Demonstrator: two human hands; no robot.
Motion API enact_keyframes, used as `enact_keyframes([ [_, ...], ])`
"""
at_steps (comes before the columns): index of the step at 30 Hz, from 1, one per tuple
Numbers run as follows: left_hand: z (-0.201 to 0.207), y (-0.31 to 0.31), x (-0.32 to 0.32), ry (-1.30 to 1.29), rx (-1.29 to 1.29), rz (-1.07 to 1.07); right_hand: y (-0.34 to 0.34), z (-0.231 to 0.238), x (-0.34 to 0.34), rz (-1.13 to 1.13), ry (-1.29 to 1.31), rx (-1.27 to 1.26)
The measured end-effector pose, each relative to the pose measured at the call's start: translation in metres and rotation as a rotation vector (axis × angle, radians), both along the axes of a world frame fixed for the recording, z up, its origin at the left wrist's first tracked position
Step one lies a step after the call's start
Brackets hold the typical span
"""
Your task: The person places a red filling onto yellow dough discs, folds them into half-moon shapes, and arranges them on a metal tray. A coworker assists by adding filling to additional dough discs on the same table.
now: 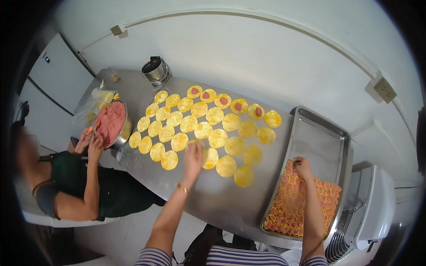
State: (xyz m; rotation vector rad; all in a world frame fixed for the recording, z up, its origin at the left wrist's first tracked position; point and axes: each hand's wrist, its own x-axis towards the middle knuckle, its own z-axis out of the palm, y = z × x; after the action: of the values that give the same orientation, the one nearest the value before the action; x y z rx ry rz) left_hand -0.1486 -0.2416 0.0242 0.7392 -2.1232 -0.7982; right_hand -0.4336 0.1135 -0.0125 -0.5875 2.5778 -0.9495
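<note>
Over the middle of the steel table, my left hand [194, 158] hangs above the round yellow dumpling wrappers [214, 115]. Its fingers are smeared by motion, and they partly cover one wrapper. Most wrappers lie bare in slanting rows; several along the far row carry a lump of pink filling [223, 101]. My right hand [302, 167] reaches into a metal tray [319, 128] on the right. Its fingers are bent together at the far left end of the packed dumplings [290, 195], pink on top with yellow edges. Whatever they pinch is hidden by the hand.
At left, a co-worker's hands [91, 145] work at a steel bowl [123, 138] of pink meat filling [112, 122], with an orange-handled tool. Plastic bags [98, 103] lie behind it. A steel pot [155, 71] stands by the wall. A white appliance [372, 208] sits right of the tray.
</note>
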Motion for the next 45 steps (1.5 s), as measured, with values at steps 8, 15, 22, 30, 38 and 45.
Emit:
enact_keyframes([
  [8, -0.064, -0.316, -0.141, -0.210, -0.111, -0.021, 0.045, 0.071, 0.082, -0.280, 0.214, -0.150],
  [15, -0.091, -0.395, -0.166, -0.632, -0.210, -0.100, 0.062, 0.117, 0.215, -0.456, 0.355, 0.154],
  [22, -0.093, -0.406, -0.182, -0.667, -0.116, -0.060, 0.036, 0.112, 0.311, -0.242, 0.197, 0.297],
  [30, -0.093, -0.414, -0.198, -0.645, 0.358, -0.096, 0.047, 0.096, 0.331, -0.167, 0.144, 0.396],
  [38, -0.091, -0.433, -0.178, 0.379, 1.399, -0.395, 0.055, 0.099, 0.325, -0.077, 0.157, 0.409],
  [45, -0.045, -0.232, -0.074, 0.522, 1.478, -0.688, 0.064, 0.075, 0.293, 0.037, 0.358, 0.214],
])
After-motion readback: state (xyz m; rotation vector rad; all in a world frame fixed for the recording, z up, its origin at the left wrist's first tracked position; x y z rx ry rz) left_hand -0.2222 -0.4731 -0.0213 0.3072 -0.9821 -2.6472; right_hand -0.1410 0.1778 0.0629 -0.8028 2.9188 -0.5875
